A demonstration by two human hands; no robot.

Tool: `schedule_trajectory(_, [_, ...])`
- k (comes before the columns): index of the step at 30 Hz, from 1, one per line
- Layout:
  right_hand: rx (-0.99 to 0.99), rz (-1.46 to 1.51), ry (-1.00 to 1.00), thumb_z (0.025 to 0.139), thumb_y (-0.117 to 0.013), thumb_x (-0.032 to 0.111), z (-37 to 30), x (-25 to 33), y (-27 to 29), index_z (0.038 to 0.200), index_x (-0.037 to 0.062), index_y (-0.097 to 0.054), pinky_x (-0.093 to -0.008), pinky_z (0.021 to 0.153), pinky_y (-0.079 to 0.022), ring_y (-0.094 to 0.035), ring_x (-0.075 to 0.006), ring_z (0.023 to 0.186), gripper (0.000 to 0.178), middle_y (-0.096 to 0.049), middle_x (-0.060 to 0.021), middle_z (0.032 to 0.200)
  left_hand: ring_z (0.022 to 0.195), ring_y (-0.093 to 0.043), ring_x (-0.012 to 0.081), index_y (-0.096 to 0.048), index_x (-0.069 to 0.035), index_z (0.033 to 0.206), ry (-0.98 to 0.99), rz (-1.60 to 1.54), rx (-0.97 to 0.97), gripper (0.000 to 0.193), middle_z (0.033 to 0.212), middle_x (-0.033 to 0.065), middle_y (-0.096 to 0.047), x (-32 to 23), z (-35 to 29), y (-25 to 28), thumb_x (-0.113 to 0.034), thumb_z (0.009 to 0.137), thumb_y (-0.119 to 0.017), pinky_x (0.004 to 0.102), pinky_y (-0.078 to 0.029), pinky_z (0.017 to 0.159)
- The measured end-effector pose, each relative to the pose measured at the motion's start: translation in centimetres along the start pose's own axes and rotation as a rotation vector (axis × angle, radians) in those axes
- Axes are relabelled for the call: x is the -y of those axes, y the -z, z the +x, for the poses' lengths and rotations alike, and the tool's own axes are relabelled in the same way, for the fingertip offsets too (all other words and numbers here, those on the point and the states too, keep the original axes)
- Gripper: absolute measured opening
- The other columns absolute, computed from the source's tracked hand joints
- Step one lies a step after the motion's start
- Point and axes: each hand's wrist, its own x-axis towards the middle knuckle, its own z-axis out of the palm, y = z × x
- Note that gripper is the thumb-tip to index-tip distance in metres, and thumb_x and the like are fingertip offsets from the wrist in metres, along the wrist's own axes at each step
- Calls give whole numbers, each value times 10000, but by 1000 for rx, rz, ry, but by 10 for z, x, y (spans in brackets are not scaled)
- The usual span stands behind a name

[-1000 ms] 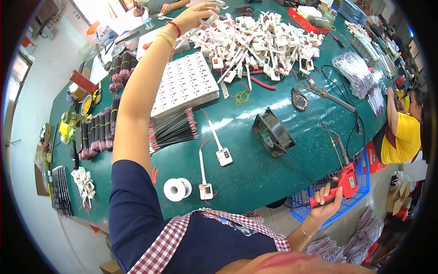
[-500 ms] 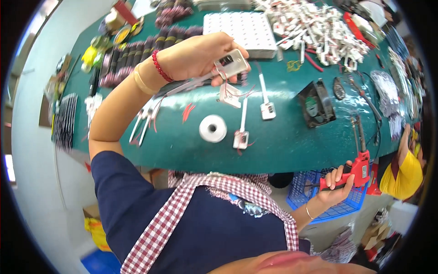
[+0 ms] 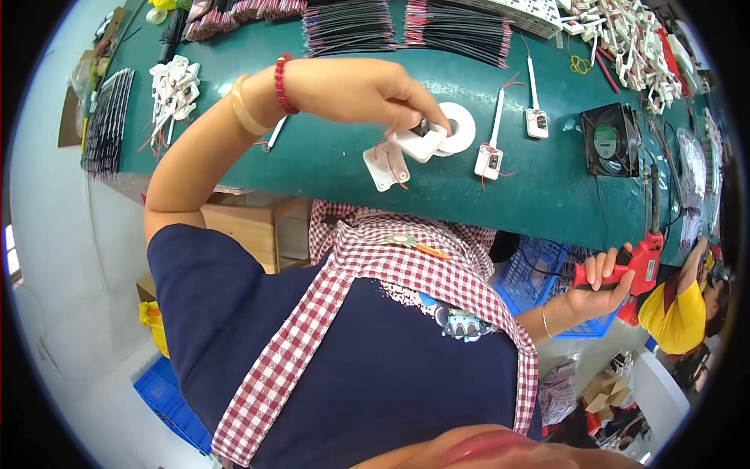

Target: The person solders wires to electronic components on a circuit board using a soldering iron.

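Note:
My left hand (image 3: 383, 94) pinches a small white plastic case (image 3: 422, 146), knuckles up, over the near part of the table. A black part shows between the fingertips at the case. Beside it, a second white case half (image 3: 386, 167) with thin red wires lies near the table edge; whether it is joined to the held case I cannot tell. Partly behind my fingers is a white roll (image 3: 462, 129). My right hand (image 3: 600, 277) grips a red soldering gun (image 3: 642, 268), its metal tip pointing away from me past the table edge.
Two wired white pieces (image 3: 488, 160) (image 3: 537, 123) lie right of the roll, with a black fan (image 3: 611, 141) beyond them. Bundled black wires (image 3: 457, 33) and a heap of white parts (image 3: 625, 43) fill the far side. A person in yellow (image 3: 674, 320) is at the right.
My left hand has turned from palm up to knuckles up and come nearer the table's front edge with the case. My right hand keeps the soldering gun. The whole view has shifted.

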Motion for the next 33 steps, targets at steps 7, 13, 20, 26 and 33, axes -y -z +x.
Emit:
schedule_trajectory(7, [-25, -22, 8, 945, -462, 268, -14, -2, -7, 1197, -56, -409, -210, 417, -343, -368, -87, 449, 413, -441, -72, 677, 769, -537, 210, -656, -61, 1050, -176, 381, -134, 250, 856, 78, -533, 17, 54, -2, -49, 844, -516, 303, -442, 709])
schedule_trajectory(13, [-39, -59, 20, 947, -457, 275, -20, 6, 2, 1203, -51, -407, -210, 419, -348, -369, -87, 449, 418, -442, -70, 678, 774, -570, 214, -655, -45, 1033, -192, 336, -193, 225, 866, 78, -553, 33, 67, 1, -53, 853, -521, 315, -463, 718])
schedule_trajectory(20, [-68, -32, -7, 944, -464, 261, -11, 0, 2, 1201, -51, -409, -214, 422, -351, -369, -88, 448, 408, -442, -73, 679, 734, -564, 170, -653, -35, 1030, -164, 258, -260, 240, 886, 57, -562, 34, 45, -7, -20, 841, -507, 281, -459, 687])
schedule_trajectory(26, [-20, -19, -28, 940, -471, 251, -3, -6, -3, 1198, -58, -408, -213, 421, -349, -368, -88, 444, 407, -447, -77, 679, 753, -569, 159, -625, -11, 1003, -160, 236, -288, 201, 900, 67, -560, 29, 32, -14, -37, 843, -507, 280, -467, 696])
schedule_trajectory(33, [-26, -17, -19, 939, -473, 249, -4, -7, -5, 1200, -61, -408, -217, 421, -350, -366, -91, 441, 411, -444, -78, 675, 786, -580, 163, -604, 5, 963, -197, 237, -312, 156, 909, 63, -559, 23, 29, -12, -35, 838, -521, 284, -479, 713])
